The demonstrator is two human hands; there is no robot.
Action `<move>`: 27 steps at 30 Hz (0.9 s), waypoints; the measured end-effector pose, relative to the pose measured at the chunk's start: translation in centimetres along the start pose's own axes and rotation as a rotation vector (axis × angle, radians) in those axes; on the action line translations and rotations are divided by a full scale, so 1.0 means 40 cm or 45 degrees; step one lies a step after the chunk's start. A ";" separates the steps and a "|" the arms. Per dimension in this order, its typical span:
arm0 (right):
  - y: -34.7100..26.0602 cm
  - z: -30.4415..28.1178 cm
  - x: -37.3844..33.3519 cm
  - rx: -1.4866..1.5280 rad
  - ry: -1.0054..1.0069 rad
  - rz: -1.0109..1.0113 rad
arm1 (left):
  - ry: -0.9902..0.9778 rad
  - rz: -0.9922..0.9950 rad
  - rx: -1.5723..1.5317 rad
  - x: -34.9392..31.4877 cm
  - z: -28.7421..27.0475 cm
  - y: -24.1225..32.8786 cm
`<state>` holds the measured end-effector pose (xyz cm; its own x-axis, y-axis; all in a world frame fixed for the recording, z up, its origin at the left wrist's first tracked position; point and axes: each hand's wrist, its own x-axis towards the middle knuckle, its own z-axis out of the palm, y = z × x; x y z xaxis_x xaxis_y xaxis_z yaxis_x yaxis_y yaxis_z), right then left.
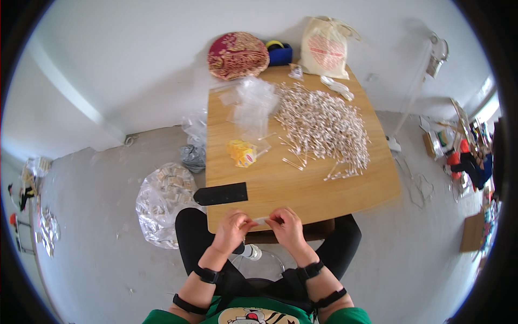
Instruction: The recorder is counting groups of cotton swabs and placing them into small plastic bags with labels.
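At the near edge of the table, my left hand (231,233) and my right hand (288,229) pinch the two ends of a thin, whitish piece (261,220). It is too small to tell whether it is a clear bag. Left of my hands lies a flat black strip (222,194). Beyond it sits a little stack of yellow printed labels or cards (242,153). A large heap of cotton swabs (324,129) spreads over the right half, with a few loose swabs at its near side. Clear plastic bags (254,105) lie piled to the heap's left.
On the wooden table (302,197), a cream drawstring bag (325,48), a blue tape dispenser (279,54) and a patterned red cushion (238,55) stand along the back. A white bundle (336,87) lies near them. On the floor at left is a filled clear sack (166,202).
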<state>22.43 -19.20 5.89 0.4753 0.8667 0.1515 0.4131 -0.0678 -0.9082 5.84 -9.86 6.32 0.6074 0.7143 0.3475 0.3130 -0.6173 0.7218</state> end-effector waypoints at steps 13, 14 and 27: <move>0.033 0.031 -0.004 0.199 -0.066 0.080 | -0.004 -0.553 -0.755 -0.028 0.081 -0.012; 0.033 0.031 -0.004 0.221 -0.052 0.091 | -0.150 -0.632 -0.713 -0.035 0.073 -0.019; 0.068 0.055 -0.040 0.517 -0.046 0.271 | -0.127 -0.491 -0.577 -0.068 0.108 -0.028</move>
<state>21.09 -19.68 2.31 0.4860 0.8717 -0.0625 -0.0324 -0.0536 -0.9980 6.99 -12.53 1.97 0.5843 0.8109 -0.0316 0.1951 -0.1026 0.9754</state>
